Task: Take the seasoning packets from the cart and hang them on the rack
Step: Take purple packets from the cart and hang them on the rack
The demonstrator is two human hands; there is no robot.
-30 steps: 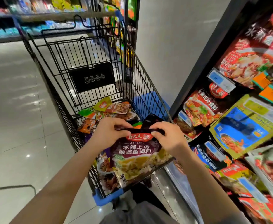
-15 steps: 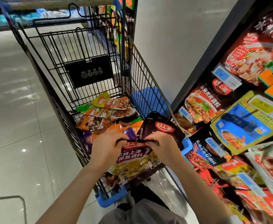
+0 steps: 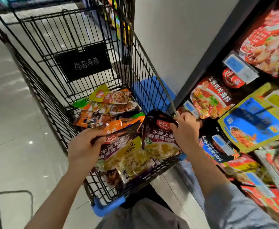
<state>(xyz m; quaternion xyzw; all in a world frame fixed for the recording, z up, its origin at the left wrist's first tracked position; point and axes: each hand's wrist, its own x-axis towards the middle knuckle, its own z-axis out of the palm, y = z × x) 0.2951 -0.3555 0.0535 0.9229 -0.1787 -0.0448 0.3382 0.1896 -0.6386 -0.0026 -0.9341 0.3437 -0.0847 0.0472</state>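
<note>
- While the person stands at the near end of the black wire shopping cart [image 3: 79, 52], each hand has its own purple seasoning packet, and the two packets sit side by side over the cart's near right corner.
- The right hand [image 3: 185, 129] pinches the top edge of the right-hand purple packet [image 3: 158, 138], fingers curled round it just under the red logo. That packet is upright-ish, tilted a bit, close to the cart's right wire wall.
- The left hand [image 3: 84, 146] grips the left-hand purple packet [image 3: 123, 154] by its top left corner, thumb on top and fingers tucked under. This one lies flatter, and its right edge slips under the other packet.
- Further in, a loose pile of packets [image 3: 109, 106] in orange, green and brown covers the cart floor, up to the far wall with the black plaque [image 3: 84, 61].
- On the right is the hanging rack [image 3: 218, 40], already loaded: a red packet [image 3: 213, 96] at about hand height, a blue and yellow packet [image 3: 257, 121] further right, more red ones above and below. Blurry there, so the labels can't really be read.
- A blue bumper [image 3: 109, 205] caps the cart's near corner, and shiny pale floor tiles [image 3: 19, 129] run along the left.
</note>
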